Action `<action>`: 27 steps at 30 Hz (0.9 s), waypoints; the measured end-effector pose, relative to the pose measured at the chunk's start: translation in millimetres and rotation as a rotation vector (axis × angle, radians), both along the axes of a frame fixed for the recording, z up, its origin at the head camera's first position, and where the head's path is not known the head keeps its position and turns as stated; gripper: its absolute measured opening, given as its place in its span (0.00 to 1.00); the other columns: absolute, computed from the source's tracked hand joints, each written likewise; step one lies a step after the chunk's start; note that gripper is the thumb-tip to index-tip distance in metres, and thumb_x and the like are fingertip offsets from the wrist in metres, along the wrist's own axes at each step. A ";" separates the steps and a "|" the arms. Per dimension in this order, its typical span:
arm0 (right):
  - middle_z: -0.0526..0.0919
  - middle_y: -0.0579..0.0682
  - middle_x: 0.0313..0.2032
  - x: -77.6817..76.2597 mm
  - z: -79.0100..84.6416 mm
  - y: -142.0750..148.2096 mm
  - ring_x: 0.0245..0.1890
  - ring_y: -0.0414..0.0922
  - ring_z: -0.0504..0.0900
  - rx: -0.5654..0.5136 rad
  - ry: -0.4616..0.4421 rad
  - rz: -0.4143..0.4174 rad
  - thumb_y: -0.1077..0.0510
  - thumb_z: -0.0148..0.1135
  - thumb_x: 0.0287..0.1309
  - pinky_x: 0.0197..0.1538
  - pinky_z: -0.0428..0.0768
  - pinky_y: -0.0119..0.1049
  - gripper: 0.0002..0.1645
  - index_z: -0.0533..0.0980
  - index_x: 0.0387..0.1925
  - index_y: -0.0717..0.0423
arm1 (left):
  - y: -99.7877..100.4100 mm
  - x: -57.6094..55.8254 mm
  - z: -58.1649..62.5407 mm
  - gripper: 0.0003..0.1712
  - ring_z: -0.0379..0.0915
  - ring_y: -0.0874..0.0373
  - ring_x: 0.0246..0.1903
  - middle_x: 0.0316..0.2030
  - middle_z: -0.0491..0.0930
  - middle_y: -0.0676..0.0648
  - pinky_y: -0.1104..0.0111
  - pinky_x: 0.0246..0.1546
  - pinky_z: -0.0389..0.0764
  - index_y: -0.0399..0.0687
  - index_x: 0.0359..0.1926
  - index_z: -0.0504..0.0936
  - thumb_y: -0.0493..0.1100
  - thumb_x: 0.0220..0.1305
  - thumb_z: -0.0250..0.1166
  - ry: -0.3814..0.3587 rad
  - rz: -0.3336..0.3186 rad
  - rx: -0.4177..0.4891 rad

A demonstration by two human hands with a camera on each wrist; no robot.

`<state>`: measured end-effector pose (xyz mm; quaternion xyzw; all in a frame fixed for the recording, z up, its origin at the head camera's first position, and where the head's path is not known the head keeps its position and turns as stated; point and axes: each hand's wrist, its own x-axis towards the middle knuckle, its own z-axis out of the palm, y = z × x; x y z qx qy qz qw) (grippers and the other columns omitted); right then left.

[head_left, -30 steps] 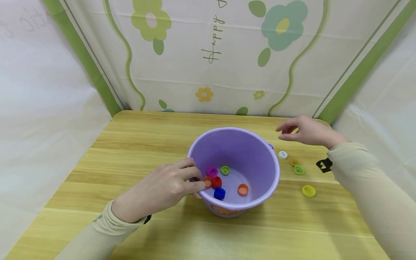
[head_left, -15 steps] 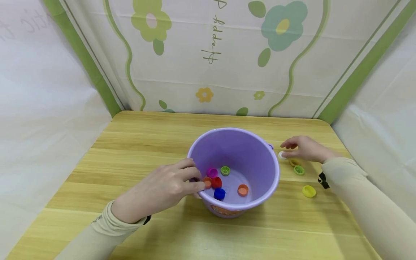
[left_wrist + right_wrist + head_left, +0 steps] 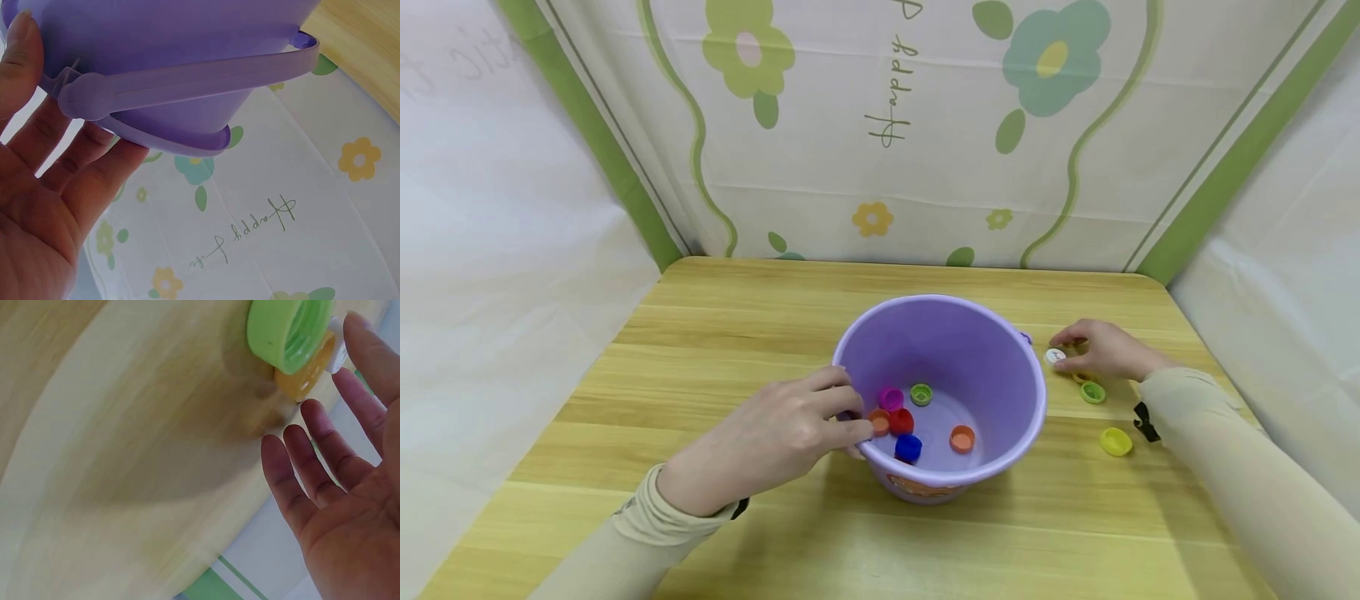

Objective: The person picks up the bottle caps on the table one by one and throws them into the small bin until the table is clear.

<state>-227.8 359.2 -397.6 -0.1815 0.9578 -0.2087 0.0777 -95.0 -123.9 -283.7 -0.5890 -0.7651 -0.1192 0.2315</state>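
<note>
A purple bucket stands on the wooden table, and my left hand grips its near left rim. The left wrist view shows the bucket's folded handle beside my fingers. To the right of the bucket, my right hand pinches a white bottle cap between thumb and index finger, at table level. An orange-yellow cap, partly hidden, lies beside it with a green cap. Nearer to me is a yellow cap.
Inside the bucket lie several caps, among them a blue one, a red one, a magenta one and a green one. A flower-printed curtain hangs behind the table.
My right hand has come down from above the table to the white cap and closed thumb and index finger on it. My left hand and the bucket have stayed in place.
</note>
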 end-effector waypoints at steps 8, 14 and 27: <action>0.81 0.55 0.46 -1.5 -0.8 -0.8 0.48 0.55 0.78 0.033 0.021 0.001 0.52 0.75 0.54 0.54 0.75 0.56 0.20 0.83 0.47 0.55 | 0.5 0.3 0.4 0.16 0.73 0.58 0.40 0.34 0.78 0.54 0.74 0.32 0.80 0.54 0.42 0.88 0.32 0.53 0.74 0.007 0.000 0.003; 0.81 0.55 0.46 -1.6 2.2 -2.8 0.48 0.55 0.77 0.051 -0.007 -0.007 0.52 0.74 0.55 0.53 0.75 0.57 0.18 0.84 0.47 0.54 | 0.1 1.7 0.0 0.15 0.73 0.58 0.41 0.35 0.78 0.54 0.73 0.33 0.80 0.54 0.41 0.89 0.32 0.55 0.73 -0.023 0.021 -0.014; 0.82 0.52 0.44 -1.3 4.6 -6.4 0.47 0.53 0.78 0.067 -0.032 0.017 0.54 0.75 0.54 0.53 0.76 0.56 0.19 0.83 0.47 0.57 | 0.1 1.9 0.7 0.17 0.73 0.57 0.40 0.35 0.79 0.53 0.74 0.32 0.81 0.54 0.42 0.89 0.31 0.52 0.74 0.008 0.006 0.002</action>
